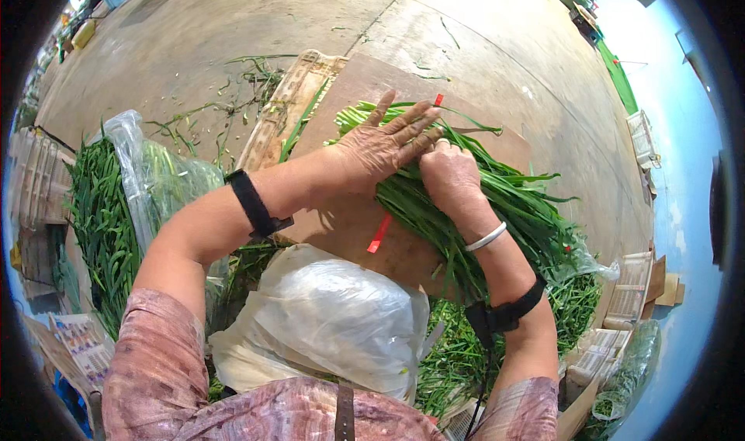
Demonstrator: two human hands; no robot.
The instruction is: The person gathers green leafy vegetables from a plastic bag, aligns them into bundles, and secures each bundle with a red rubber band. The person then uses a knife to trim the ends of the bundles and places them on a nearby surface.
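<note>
A bundle of garlic chives (495, 179) lies slantwise on a brown board (332, 214), its pale stem ends at the upper left and dark leaves trailing to the lower right. Flat across the stems rests my left hand (387, 141), palm down and fingers apart. My right hand (451, 167), wearing a ring and a white bangle, is curled on the bundle beside my left fingertips. What is inside its fingers is hidden. A strip of red tape (381, 232) passes beneath the bundle, and its other end shows beyond the chives.
A plastic sheet (334, 313) covers my lap. Bagged greens (105, 220) stand at left; loose greens (454, 359) lie below the board at right. A beige plastic crate (268, 121) sits under the board's left edge. Leaf scraps (192, 126) litter the concrete floor. Crates (625, 289) line the blue wall.
</note>
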